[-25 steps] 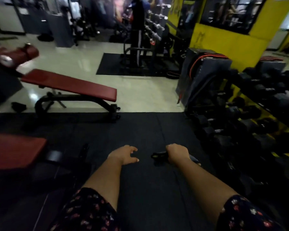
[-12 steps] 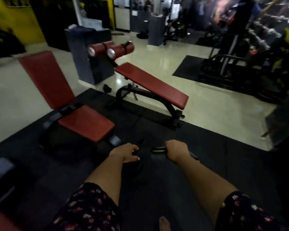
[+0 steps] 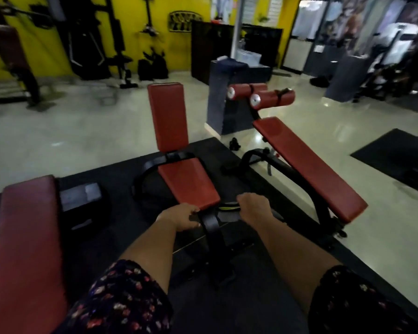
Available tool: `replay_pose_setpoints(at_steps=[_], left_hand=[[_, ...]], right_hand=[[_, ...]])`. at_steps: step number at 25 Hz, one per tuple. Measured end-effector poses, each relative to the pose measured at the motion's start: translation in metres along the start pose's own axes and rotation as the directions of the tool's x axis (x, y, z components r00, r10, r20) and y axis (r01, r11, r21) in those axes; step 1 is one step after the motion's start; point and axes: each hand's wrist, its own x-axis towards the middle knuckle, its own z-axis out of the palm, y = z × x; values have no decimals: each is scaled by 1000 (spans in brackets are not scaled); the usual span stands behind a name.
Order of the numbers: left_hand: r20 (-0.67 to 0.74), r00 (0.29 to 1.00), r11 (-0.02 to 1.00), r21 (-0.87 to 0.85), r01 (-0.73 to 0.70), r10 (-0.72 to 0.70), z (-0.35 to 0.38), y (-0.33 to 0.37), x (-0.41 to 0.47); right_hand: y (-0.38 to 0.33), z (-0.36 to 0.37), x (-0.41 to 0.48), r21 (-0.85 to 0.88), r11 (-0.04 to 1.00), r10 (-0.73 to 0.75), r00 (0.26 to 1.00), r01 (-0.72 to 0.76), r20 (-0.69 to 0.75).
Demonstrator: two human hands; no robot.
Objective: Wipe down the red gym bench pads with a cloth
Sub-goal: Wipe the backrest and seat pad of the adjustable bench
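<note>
Wiping is best begun at the seat pad [image 3: 186, 182], set toward the far edge of the black mat [image 3: 116, 172] just beyond both hands, with the cloth [image 3: 227, 209] opened flat first. The cloth, seemingly a dark bundle, is clenched in the right hand [image 3: 253, 209]; the left hand [image 3: 179, 216] is loosely curled, nothing seen in it. Since half a second ago the seat pad has been brought nearer and centred.

Head-worn wide-angle camera looks forward and down, close over the red bench [image 3: 187, 186].
</note>
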Motion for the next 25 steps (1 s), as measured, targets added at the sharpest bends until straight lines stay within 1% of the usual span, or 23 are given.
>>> replay_pose_setpoints(at_steps=[4, 6, 8, 11, 13, 15, 19, 22, 25], left_hand=[[-8, 992, 992, 13, 123, -123, -4, -23, -14], [-42, 981, 982, -11, 190, -190, -9, -39, -22], [-72, 970, 973, -47, 228, -231, -13, -51, -27], [-102, 956, 959, -89, 268, -277, -19, -69, -31], [-116, 945, 950, -95, 297, -307, -28, -93, -30], [-125, 934, 941, -101, 322, -334, -38, -119, -26], [-141, 920, 929, -103, 355, -367, -58, -171, -5], [-129, 917, 926, -83, 368, -376, -85, -226, 14], [-132, 913, 921, -98, 376, -386, -118, -280, 28]], right_hand=[[-15, 17, 23, 33, 992, -125, 991, 123, 41], [-26, 20, 35, 72, 985, -163, 985, 159, 58], [-38, 23, 53, 102, 969, -231, 972, 224, 55], [-68, 15, 76, 66, 941, -334, 942, 331, 30], [-91, 8, 91, 73, 938, -338, 941, 338, -15], [-112, 9, 114, 46, 925, -376, 926, 378, -46], [-153, 12, 167, -6, 920, -391, 919, 391, -61], [-195, 8, 218, -22, 914, -405, 912, 404, -64], [-242, -7, 264, -24, 906, -423, 904, 422, -64]])
